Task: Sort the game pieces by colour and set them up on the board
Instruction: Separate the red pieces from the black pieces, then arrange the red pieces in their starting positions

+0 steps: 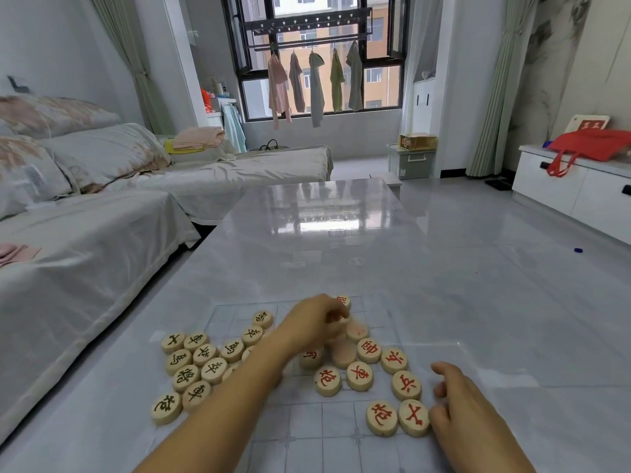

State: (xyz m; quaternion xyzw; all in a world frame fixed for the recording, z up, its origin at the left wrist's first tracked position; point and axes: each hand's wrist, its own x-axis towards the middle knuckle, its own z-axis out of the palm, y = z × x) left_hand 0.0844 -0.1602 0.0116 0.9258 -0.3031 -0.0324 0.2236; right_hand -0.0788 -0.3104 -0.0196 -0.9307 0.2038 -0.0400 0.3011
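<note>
Round wooden game pieces lie on a clear gridded board (307, 435) on the grey table (341, 233). Several black-lettered pieces (214, 370) cluster on the left and several red-lettered pieces (359, 376) on the right. My left hand (314, 327) reaches across to the middle of the board, its fingers curled down around a blurred piece (338, 317) near another red piece (344, 302). My right hand (461, 414) rests at the lower right with its fingers loosely bent. It holds nothing and lies against the nearest red piece (414, 418).
A sofa with white covers and pillows (102, 213) runs along the table's left side. Beyond the board the glossy table top stretches to its far edge. A white cabinet (580, 196) with a red bag stands at the right, and a small blue item (577, 250) lies on the floor.
</note>
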